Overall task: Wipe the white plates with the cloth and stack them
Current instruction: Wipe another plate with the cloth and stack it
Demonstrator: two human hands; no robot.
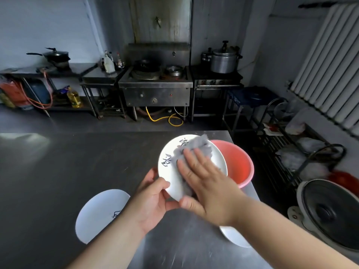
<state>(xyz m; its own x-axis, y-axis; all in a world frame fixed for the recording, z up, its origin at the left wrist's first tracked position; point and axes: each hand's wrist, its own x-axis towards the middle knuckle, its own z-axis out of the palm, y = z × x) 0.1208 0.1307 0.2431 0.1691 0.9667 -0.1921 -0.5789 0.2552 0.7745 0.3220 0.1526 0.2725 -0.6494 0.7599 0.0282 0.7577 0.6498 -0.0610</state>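
Observation:
A white plate with black brush writing is held tilted above the steel table. My left hand grips its near rim, thumb on top. My right hand lies flat on a grey cloth and presses it against the plate's face. A second white plate lies flat on the table at the near left, partly behind my left forearm. Part of a third white plate shows under my right forearm.
A pink basin stands on the table's right side just behind the held plate. The table's right edge runs close by, with a wire rack and a large lidded pot beyond it. A stove stands across the aisle.

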